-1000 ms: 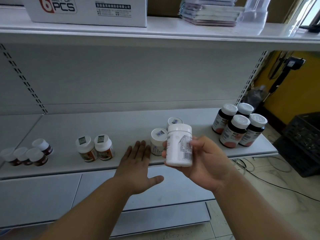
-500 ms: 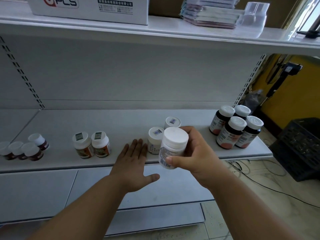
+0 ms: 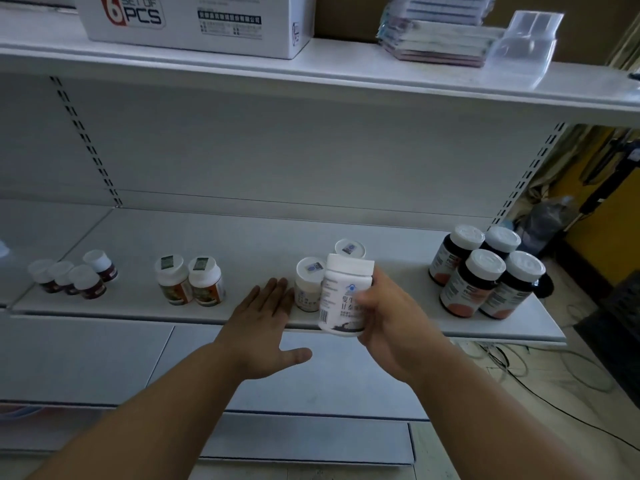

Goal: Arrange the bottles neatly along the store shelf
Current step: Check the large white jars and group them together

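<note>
My right hand (image 3: 391, 317) grips a white bottle (image 3: 341, 296) with a white cap, upright, at the front edge of the white shelf (image 3: 242, 244). Just behind it stand two similar white bottles (image 3: 308, 284), one further back (image 3: 350, 249). My left hand (image 3: 263, 327) is flat, fingers apart, over the shelf edge left of them, holding nothing. Two orange-labelled bottles (image 3: 188, 280) stand to the left, several small dark jars (image 3: 74, 278) at far left, and several dark bottles with white caps (image 3: 485, 271) at the right end.
The upper shelf (image 3: 346, 74) carries a white cardboard box (image 3: 194, 22), a stack of flat packs (image 3: 436, 39) and a clear plastic container (image 3: 523, 46). A black crate (image 3: 620, 327) and cables (image 3: 554, 372) lie on the floor at right.
My right hand turned the white bottle upright from a tilt, its label now facing me, and lowered it toward the shelf's front edge. The left hand stayed in place.
</note>
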